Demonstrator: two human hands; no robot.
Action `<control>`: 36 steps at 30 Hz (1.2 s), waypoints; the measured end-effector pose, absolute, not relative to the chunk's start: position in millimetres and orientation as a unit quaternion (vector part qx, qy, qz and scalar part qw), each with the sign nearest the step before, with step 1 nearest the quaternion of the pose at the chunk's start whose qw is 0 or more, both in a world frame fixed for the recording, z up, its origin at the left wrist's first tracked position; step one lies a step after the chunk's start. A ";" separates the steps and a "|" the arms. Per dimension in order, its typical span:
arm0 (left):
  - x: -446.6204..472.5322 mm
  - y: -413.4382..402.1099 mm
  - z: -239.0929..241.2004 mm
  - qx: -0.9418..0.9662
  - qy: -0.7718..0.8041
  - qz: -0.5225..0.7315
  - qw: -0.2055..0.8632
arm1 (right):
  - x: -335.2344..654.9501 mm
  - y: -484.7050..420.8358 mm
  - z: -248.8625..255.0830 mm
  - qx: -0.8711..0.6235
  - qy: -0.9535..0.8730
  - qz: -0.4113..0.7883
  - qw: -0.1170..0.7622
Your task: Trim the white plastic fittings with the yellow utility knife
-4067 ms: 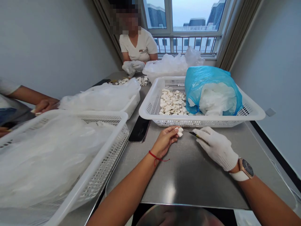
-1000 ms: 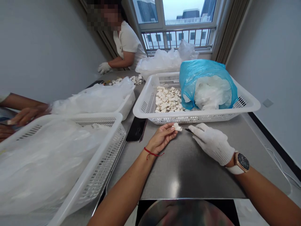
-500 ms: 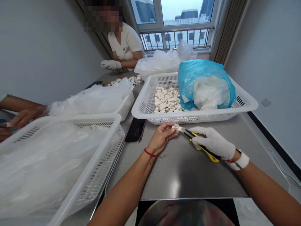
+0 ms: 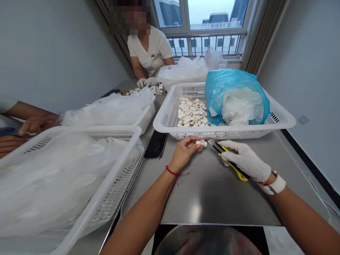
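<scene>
Bare, with a red string at the wrist, my left hand [image 4: 185,151] pinches a small white pipe tee [image 4: 202,143] between thumb and fingers. The tee's round opening faces up. My right hand [image 4: 240,159], in a white glove, is wrapped round a yellow and black utility knife [image 4: 233,167]. Its blade points at the tee, with a small gap between them. Both hands are above the metal table [image 4: 212,198], just in front of a white basket [image 4: 225,131] that holds many white pipe fittings [image 4: 191,112].
A blue plastic bag [image 4: 228,79] lies in that basket. A black phone [image 4: 156,145] rests beside it. At left stand a large basket [image 4: 117,180] and a smaller one [image 4: 145,118], both with clear plastic bags. A co-worker [image 4: 150,53] sits across; another person's hands [image 4: 34,125] are at far left.
The knife blade has come away from the tee, which shows more of its opening now. The co-worker across has lowered both gloved hands to the fittings on the table. The view has shifted slightly.
</scene>
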State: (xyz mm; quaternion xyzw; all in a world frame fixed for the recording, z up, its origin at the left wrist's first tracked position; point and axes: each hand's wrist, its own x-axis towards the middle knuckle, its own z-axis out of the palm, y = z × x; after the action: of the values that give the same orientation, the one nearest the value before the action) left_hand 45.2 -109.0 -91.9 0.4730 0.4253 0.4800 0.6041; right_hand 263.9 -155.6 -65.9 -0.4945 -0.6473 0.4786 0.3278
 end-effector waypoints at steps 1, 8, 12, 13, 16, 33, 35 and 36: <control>46.0 -109.4 -92.6 0.480 0.431 0.477 0.597 | 263.9 -155.6 -67.2 -0.502 -0.686 0.415 0.325; 50.7 -114.2 -93.3 0.496 0.451 0.460 0.583 | 260.7 -159.0 -72.5 -0.555 -0.799 0.127 0.196; 50.2 -112.3 -97.2 0.443 0.449 0.465 0.622 | 255.2 -163.5 -70.3 -0.571 -0.810 0.050 0.126; 49.7 -111.3 -99.0 0.424 0.449 0.463 0.636 | 253.9 -164.5 -69.5 -0.573 -0.812 0.036 0.108; 47.7 -108.7 -103.5 0.365 0.435 0.455 0.686 | 251.2 -166.4 -67.0 -0.575 -0.816 -0.003 0.055; 41.4 -105.2 -104.2 0.339 0.408 0.401 0.747 | 253.1 -166.3 -61.7 -0.549 -0.834 -0.052 0.008; 41.4 -105.2 -104.2 0.338 0.408 0.405 0.745 | 253.4 -166.4 -62.3 -0.542 -0.839 -0.039 0.019; 41.4 -105.3 -104.2 0.338 0.407 0.405 0.746 | 253.7 -166.4 -62.6 -0.541 -0.840 -0.033 0.026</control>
State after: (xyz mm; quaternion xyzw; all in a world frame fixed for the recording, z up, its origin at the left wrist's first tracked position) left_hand 41.4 -105.3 -104.2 0.3382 0.4070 0.4048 0.7457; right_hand 253.7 -166.4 -62.6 -0.5409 -0.8400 -0.0333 0.0265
